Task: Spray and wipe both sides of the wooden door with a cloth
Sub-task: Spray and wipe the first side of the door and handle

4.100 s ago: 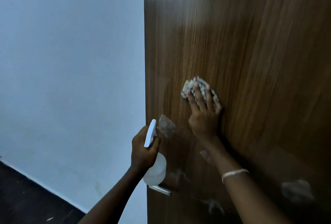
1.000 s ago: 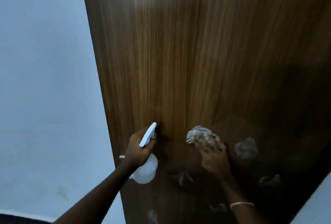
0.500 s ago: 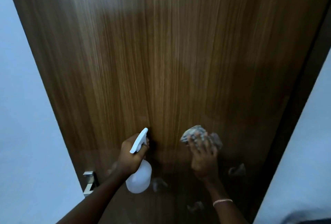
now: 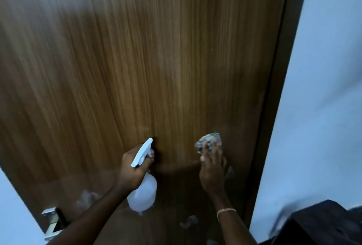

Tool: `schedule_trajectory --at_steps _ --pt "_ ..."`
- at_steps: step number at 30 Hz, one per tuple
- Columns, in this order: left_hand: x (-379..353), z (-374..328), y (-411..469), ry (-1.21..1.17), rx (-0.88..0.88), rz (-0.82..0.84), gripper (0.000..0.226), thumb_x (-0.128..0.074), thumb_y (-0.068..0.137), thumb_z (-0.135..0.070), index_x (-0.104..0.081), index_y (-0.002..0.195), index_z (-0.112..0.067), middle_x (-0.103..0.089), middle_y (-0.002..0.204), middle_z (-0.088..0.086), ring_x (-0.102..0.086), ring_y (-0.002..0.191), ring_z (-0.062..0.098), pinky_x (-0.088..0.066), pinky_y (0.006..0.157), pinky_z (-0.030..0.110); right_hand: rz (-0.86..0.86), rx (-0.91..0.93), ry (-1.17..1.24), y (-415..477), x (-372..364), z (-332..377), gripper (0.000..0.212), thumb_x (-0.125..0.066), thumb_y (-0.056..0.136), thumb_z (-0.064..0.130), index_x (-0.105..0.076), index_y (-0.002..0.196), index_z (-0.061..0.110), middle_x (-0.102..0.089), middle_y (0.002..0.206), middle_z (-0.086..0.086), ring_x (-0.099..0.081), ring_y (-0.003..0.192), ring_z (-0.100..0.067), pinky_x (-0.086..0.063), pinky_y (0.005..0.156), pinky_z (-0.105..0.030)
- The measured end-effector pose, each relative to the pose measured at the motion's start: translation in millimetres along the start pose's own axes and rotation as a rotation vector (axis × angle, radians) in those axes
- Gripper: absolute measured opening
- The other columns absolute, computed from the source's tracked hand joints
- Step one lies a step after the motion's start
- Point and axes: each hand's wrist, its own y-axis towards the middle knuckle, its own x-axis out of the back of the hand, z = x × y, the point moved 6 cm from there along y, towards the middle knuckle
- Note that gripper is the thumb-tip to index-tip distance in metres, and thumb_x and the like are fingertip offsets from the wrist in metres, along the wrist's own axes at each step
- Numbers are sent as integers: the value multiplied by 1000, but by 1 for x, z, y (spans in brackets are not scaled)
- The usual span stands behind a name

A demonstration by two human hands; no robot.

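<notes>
- I am looking at the wooden door (image 4: 156,58), which is filling most of the view. Its long axis and its grain are running from 12 o'clock down to 6 o'clock.
- The left grip (image 4: 135,168) is curling round the neck of the white spray bottle (image 4: 144,193), with the fingers wrapping it just under the spray head.
- The bottle is standing nearly upright in front of the lower door. Its round body is hanging at 6 o'clock of the grip, and its long axis is tilting slightly toward 1 o'clock.
- The spray head (image 4: 142,152) is pointing toward 1 o'clock, with its tip sitting close to the door face.
- The right grip (image 4: 212,170) is lying at 3 o'clock of the bottle, apart from it. Its fingers are reaching out nearly straight toward 12 o'clock and pressing the cloth (image 4: 208,142) against the door.
- The cloth is sitting bunched under the fingertips, showing at 12 o'clock of the grip, low on the door near its 3 o'clock edge. It is blurring a little.
- A thin bracelet (image 4: 226,211) is circling the right wrist.
- Pale wet patches (image 4: 86,197) are showing on the door at 6 o'clock of both grips.
- A metal door handle (image 4: 51,223) is sticking out at the door's 7 o'clock edge.
- A dark door frame (image 4: 282,68) and a pale wall (image 4: 323,88) are standing at 3 o'clock, and a dark object (image 4: 323,225) at 5 o'clock is too blurred for me to identify.
</notes>
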Motion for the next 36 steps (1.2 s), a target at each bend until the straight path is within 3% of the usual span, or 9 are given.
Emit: schedule_trajectory --at_steps 5,8,12,19,22,26,29,33,36 --pt "-31 -3 5 -16 -9 48 22 -58 89 -22 -69 86 -3 -71 79 5 -69 64 25 -57 51 43 -294 -275 311 78 54 -7 53 -33 109 23 -23 160 15 -7 170 -8 -4 158 -27 -20 123 -59" --pt "-54 -9 11 -46 -22 73 23 -58 86 -22 -68 82 -1 -70 78 5 -68 61 23 -56 51 40 -218 -136 206 96 49 23 55 -31 108 27 -18 162 22 -5 171 -6 0 157 -28 -11 124 -54" --pt "-81 -9 16 -69 -63 122 19 -58 88 -20 -68 84 -4 -70 79 4 -68 61 23 -56 51 41 -6 100 38 41 20 -10 57 -28 108 31 -9 162 34 0 171 -1 -2 157 -28 -22 120 -61" --pt "-118 -12 24 -141 -42 165 14 -61 90 -15 -70 96 -7 -69 77 8 -66 55 25 -55 49 38 -382 -446 293 101 80 -83 56 -33 110 26 -13 163 27 3 171 6 0 157 -16 -25 123 -51" --pt "-135 -16 30 -141 -40 167 10 -62 90 -11 -71 95 -9 -69 76 8 -66 57 25 -55 50 37 -408 -346 308 149 98 -54 56 -34 110 22 -16 162 26 -1 171 3 0 158 -19 -18 126 -49" --pt "-163 -23 33 -187 -46 188 13 -63 88 -18 -71 94 -10 -69 76 7 -66 57 26 -55 51 38 -169 6 100 117 74 -54 55 -33 109 23 -17 162 27 -2 171 1 -1 158 -27 -20 123 -55" --pt "-180 -24 33 -197 -40 200 12 -63 88 -5 -71 95 -9 -69 75 7 -66 57 25 -56 51 36 -183 -38 163 95 79 -100 56 -36 108 19 -21 161 25 -3 171 1 -4 157 -27 -29 117 -61" --pt "-199 -29 33 -147 -87 242 13 -62 90 -19 -71 97 -11 -70 82 -3 -70 70 19 -57 64 30 -335 -162 307 166 116 -95 53 -36 109 14 -24 161 16 -7 171 -5 -2 158 -27 -24 122 -57" --pt "-206 -30 32 -135 -116 231 17 -60 90 -19 -71 97 -8 -71 86 -3 -71 76 16 -56 69 29 -274 11 156 191 125 -58 56 -38 109 17 -19 161 22 -4 171 -4 0 158 -27 -13 126 -52"
